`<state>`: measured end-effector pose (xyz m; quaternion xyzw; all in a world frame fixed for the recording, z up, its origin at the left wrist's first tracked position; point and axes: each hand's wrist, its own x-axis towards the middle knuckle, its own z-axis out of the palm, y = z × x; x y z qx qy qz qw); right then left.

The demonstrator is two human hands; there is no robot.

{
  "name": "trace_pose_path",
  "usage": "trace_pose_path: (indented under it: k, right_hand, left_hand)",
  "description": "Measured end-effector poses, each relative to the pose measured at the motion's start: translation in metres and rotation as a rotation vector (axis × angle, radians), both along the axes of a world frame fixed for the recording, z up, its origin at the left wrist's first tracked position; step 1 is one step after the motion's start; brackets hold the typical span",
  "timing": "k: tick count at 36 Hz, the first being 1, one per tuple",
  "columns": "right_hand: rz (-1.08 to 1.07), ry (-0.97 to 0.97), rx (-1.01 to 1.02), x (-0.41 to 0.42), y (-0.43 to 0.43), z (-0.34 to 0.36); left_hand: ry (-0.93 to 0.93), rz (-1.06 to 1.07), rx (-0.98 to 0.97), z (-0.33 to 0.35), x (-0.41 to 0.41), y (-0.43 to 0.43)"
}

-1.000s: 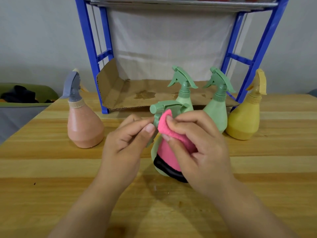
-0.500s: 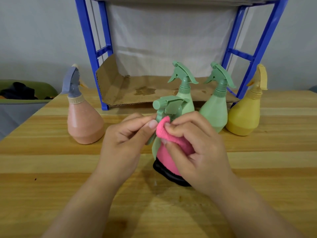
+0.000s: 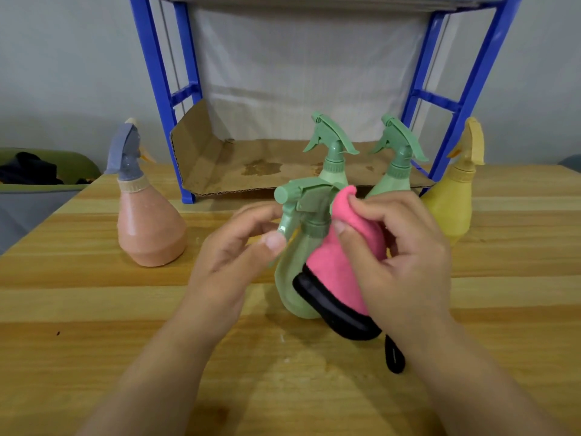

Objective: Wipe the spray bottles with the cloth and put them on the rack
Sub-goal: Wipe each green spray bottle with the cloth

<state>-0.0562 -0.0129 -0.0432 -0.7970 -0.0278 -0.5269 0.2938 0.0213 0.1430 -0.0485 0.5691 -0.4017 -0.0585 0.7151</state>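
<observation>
Looking down through the head camera, I see a wooden table point(image 3: 94, 309) filling most of the view. At its far edge stands the blue rack point(image 3: 157, 89), with a stained cardboard sheet point(image 3: 220, 165) lining its lowest shelf and folded up on the left. No bottle is on the rack.

Off to the left, well apart from the rest, the peach bottle point(image 3: 151, 228) with a grey sprayer stands upright on the table. On the right, the yellow bottle point(image 3: 449, 202) stands just in front of the rack's right leg. Between them, the left rear green bottle point(image 3: 334, 152) and the right rear green bottle point(image 3: 399, 155) stand upright near the front edge of the cardboard, partly hidden.

The front green bottle point(image 3: 292, 278) stands in the middle of the table between both hands, its nozzle pointing left. The left hand point(image 3: 229, 265) pinches the sprayer's trigger between thumb and curled fingers. The right hand point(image 3: 402, 265) grips the pink cloth point(image 3: 336, 269), its thumb and fingers closed on the fabric and pressing it against the bottle's neck and right side. The cloth's black trim wraps low across the bottle's body, and a small black loop point(image 3: 394, 357) lies on the table below the right wrist.
</observation>
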Motion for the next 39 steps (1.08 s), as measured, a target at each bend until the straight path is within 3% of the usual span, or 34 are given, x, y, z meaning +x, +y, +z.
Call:
trace_pose_path:
  k: [7,16,25,28,34,39]
  right_hand:
    - [-0.039,0.245,0.132,0.002,0.006,-0.003]
    - [0.243,0.470,0.426,0.003,0.000,0.005]
    - [0.281,0.378,0.474,0.003,0.001,0.000]
    - [0.310,0.361,0.516,0.003,0.001,-0.001]
    - [0.279,0.324,0.456,0.002,0.009,-0.004]
    - [0.259,0.332,0.449,0.002,0.010,-0.007]
  left_hand:
    - [-0.029,-0.014,0.103,-0.003,-0.006,-0.010]
    - [0.057,0.093,0.037,-0.004,-0.005,-0.021]
    - [0.204,0.169,-0.106,-0.008,-0.014,-0.035]
    - [0.331,0.138,-0.171,-0.006,-0.015,-0.036]
    - [0.353,0.110,-0.034,-0.005,-0.017,-0.035]
    - [0.323,0.165,-0.063,-0.008,-0.015,-0.037]
